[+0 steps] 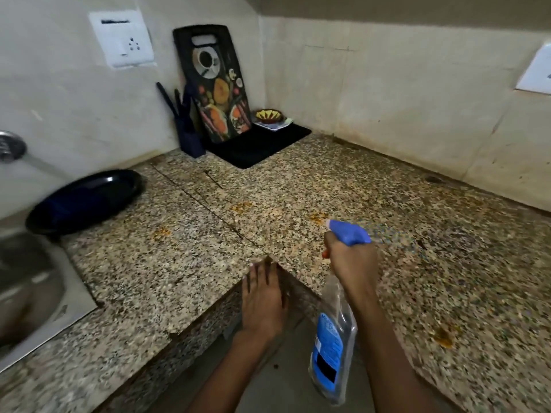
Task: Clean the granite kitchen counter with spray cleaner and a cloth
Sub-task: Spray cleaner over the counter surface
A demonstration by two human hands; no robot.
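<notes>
Over the speckled granite desk (185,272), the right grip (350,257) clasps the spray bottle (335,350) at its blue trigger head, nozzle aimed at orange stains (319,216). Fingers straight, the left grip (262,296) seemingly rests released on the desk's inner corner.

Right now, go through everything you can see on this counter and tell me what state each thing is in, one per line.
Spray bottle: held tilted above the counter edge, nozzle pointing away from the person.
Right hand: grips the bottle's neck.
Left hand: fingers straight, resting on the counter edge.
Granite counter: dirty, orange stains.
Cutting board: upright, leaning against the wall.
Black pan: tilted at the sink edge.
Small bowl: upright in the corner.
</notes>
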